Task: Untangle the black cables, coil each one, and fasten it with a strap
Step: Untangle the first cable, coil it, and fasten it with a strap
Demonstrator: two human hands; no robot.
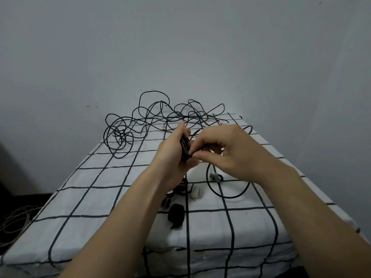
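Observation:
My left hand (173, 149) grips a small bundle of coiled black cable (185, 147), held upright above the table. My right hand (224, 151) pinches the same coil from the right side with thumb and fingertips. A loose loop of that cable (226, 194) hangs down onto the cloth below my right wrist. A tangle of black cables (152, 119) lies at the far end of the table. Several straps lie near the middle: a black one (176, 215), a white one (195, 192) and a grey one (214, 176).
The table is covered with a white cloth with a black grid (100, 197), set against a plain grey wall. Pale cables (14, 221) lie on the dark floor at the left. Small dark coiled pieces (170, 195) sit under my left wrist.

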